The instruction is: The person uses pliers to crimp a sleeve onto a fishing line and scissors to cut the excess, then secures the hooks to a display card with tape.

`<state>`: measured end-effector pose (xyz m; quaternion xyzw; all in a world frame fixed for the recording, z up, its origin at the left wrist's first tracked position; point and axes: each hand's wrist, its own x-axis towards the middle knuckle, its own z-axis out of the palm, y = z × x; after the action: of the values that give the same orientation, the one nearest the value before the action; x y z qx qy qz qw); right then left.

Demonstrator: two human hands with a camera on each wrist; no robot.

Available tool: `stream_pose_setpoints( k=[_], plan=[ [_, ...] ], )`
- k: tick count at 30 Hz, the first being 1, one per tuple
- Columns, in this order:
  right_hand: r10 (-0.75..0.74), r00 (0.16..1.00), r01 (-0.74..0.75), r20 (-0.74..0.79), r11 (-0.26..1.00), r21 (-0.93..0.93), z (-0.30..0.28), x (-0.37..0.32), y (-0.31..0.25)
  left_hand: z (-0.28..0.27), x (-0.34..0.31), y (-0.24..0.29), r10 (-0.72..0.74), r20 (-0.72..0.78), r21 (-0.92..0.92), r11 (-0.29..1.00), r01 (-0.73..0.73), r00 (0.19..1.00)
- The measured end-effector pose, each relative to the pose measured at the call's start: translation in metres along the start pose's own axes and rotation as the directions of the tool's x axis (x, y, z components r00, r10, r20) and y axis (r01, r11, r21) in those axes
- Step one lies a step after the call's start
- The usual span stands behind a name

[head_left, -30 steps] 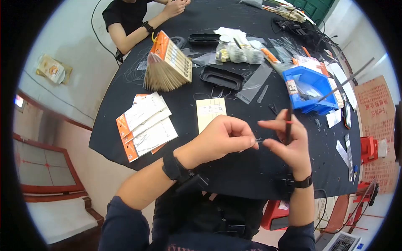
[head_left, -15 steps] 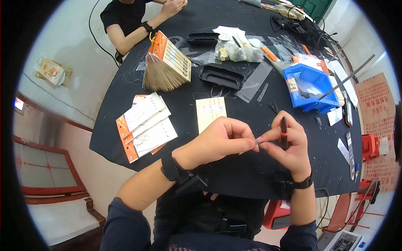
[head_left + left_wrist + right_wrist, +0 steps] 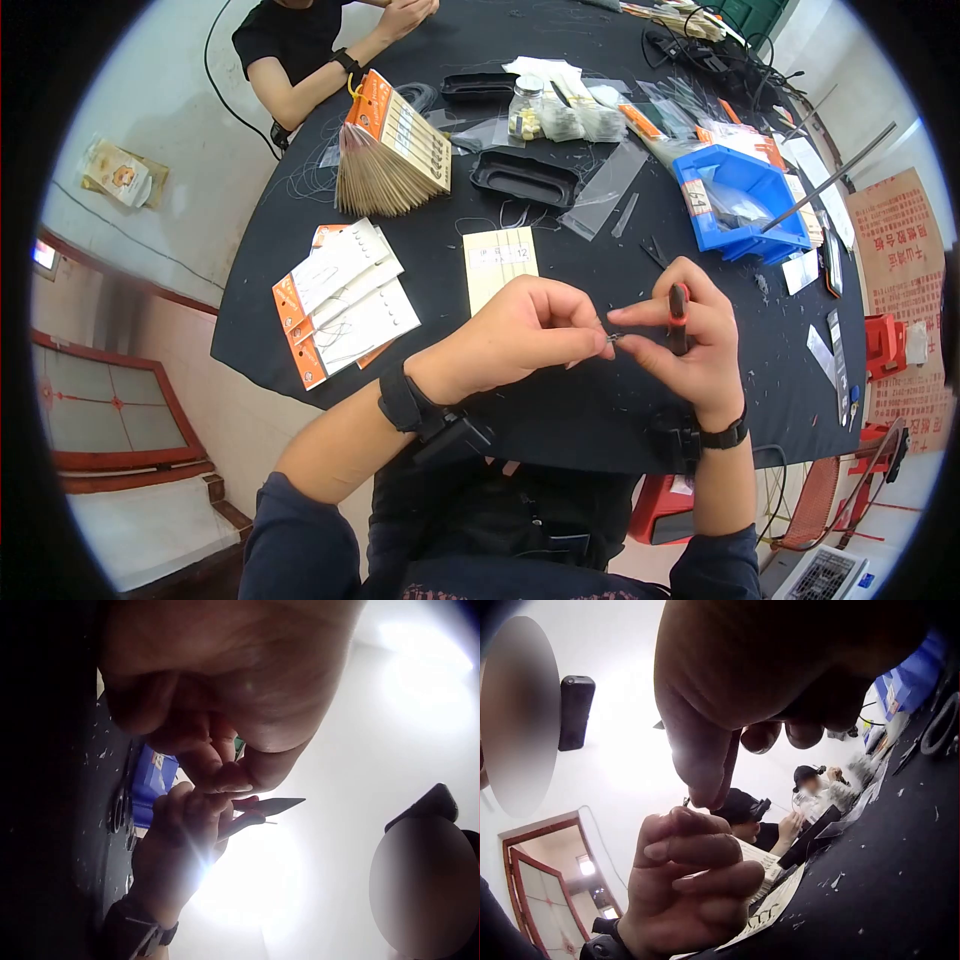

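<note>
In the head view, my left hand (image 3: pixel 535 325) pinches a tiny dark metallic piece (image 3: pixel 614 339) between thumb and forefinger. My right hand (image 3: pixel 708 350) faces it, thumb tip right at the piece and forefinger raised a little off it. Tucked in the right hand's fingers is a small red-and-black pointed tool (image 3: pixel 679 318); its dark tip (image 3: pixel 281 805) sticks out past the fingers in the left wrist view. Just beyond the left hand lies a cream card (image 3: pixel 498 262) marked 12. White cards with orange headers (image 3: pixel 350 300) overlap to its left, with thin loops of line on them.
A fanned stack of cards (image 3: pixel 393 160) stands behind, near a black tray (image 3: pixel 525 180). The blue bin (image 3: pixel 740 190) sits back right, a rod leaning over it. Scissors (image 3: pixel 655 252) and scraps lie on the black cloth. Another person (image 3: pixel 300 70) sits across the table.
The right thumb and forefinger moved in to the tiny piece, closed at it, then the forefinger lifted slightly. The tool in the right hand has tilted. The left hand stays nearly still.
</note>
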<state>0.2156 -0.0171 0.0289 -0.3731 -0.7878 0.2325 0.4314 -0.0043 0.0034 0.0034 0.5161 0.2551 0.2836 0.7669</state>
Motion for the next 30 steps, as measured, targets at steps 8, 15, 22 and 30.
stream_pose_setpoints(
  k=[8, 15, 22, 30],
  plan=[
    [-0.081, 0.996, 0.076, -0.03, 0.987, -0.142, 0.0008, -0.0016, -0.0025, 0.001, 0.0009, -0.0009, -0.002, -0.028, 0.056, 0.998, 0.003, 1.0],
    [-0.091, 0.995, 0.084, -0.032, 0.983, -0.164, 0.0032, -0.002, -0.0034, 0.0002, 0.003, -0.0058, 0.039, -0.035, 0.12, 0.992, -0.035, 0.999],
    [-0.044, 0.999, 0.039, -0.031, 0.987, -0.156, 0.0064, -0.0033, -0.003, 0.0024, 0.0018, -0.0014, 0.025, -0.088, 0.223, 0.975, -0.004, 0.996],
    [-0.054, 0.999, 0.054, 0.002, 0.979, -0.195, 0.0069, -0.0024, -0.0002, 0.0041, 0.0019, -0.0032, 0.031, -0.109, 0.256, 0.967, -0.002, 0.994]
  ],
)
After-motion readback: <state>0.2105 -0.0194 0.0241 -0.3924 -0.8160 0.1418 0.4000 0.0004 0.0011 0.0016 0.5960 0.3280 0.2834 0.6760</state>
